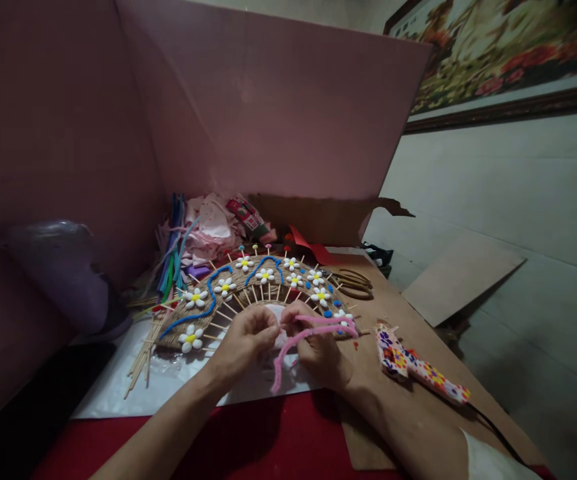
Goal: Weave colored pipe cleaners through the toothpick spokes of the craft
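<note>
My right hand (321,353) is closed around a bent pink pipe cleaner (313,331); one fuzzy length hangs down below the fingers and a loop sticks out to the right. Close beside it, my left hand (249,339) is pinched, its fingertips nearly meeting those of the right. What sits between the left fingertips is too small to make out. Just beyond both hands lies a twine-wrapped arch (203,323) with thin sticks along its edges. White flowers with yellow centres, blue wavy strips and blue dots decorate it.
A flower-patterned glue gun (418,373) with a cord lies at right. Scissors (353,283) rest behind the arch. Colourful pipe cleaners (173,247) and crumpled pink material (213,230) are piled at the back left. A white sheet (103,387) lies beneath the arch.
</note>
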Demonstrator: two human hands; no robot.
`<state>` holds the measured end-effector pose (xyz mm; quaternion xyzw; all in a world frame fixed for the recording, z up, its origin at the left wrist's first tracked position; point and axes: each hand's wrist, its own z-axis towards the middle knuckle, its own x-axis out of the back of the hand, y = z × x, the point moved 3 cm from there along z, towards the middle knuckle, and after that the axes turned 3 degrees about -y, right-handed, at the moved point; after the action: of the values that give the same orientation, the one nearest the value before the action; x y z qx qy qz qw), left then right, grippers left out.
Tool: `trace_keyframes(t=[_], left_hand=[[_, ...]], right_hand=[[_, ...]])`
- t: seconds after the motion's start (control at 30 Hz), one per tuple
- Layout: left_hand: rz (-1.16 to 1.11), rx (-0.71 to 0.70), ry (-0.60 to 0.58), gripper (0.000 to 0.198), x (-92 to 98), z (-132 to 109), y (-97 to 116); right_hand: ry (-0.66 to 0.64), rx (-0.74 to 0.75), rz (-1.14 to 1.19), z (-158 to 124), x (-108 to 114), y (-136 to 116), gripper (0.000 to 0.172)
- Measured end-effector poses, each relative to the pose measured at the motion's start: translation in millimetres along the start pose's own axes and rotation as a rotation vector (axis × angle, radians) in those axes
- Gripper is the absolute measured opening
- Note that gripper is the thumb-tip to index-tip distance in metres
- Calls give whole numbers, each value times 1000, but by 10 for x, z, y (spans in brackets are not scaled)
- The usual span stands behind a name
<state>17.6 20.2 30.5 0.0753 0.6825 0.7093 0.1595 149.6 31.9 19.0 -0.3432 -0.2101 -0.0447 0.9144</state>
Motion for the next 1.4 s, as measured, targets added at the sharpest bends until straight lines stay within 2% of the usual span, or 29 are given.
trace_keyframes(t=[0.1, 0.17, 0.37, 0.53, 0.73, 0.9, 1.07, 1.17, 1.3, 1.4], left_hand=[[-68, 5, 56, 26, 0, -10, -21], [-113, 22, 50, 26, -10, -15, -42], [-282, 58, -32, 22, -31, -11, -65], [-368, 157, -119, 20, -29, -4, -102], [-461, 165, -237, 18, -68, -9, -103], [-525, 167, -225, 13, -87, -17, -82], [-586, 255, -151, 12, -77, -35, -76], [-631, 327, -109, 11, -60, -49, -92], [-616, 339, -165, 8, -39, -45, -125], [-622, 361, -155, 5, -20, -39, -156]], right_hand=[[69, -66, -18, 7, 38, 18, 11], [109, -75, -37, 8, 57, 12, 9], [105, -56, -40, -12, 42, -4, 10], [72, -11, -25, -38, 7, 50, 15], [75, -50, -15, -50, -6, 83, 17], [74, -61, 40, -78, -37, 139, 17], [79, -39, 41, -98, -49, 184, 21], [70, -3, -22, -88, -29, 117, 22], [40, 9, -41, -66, 0, -2, 16], [34, 37, -37, -65, 2, -34, 14]])
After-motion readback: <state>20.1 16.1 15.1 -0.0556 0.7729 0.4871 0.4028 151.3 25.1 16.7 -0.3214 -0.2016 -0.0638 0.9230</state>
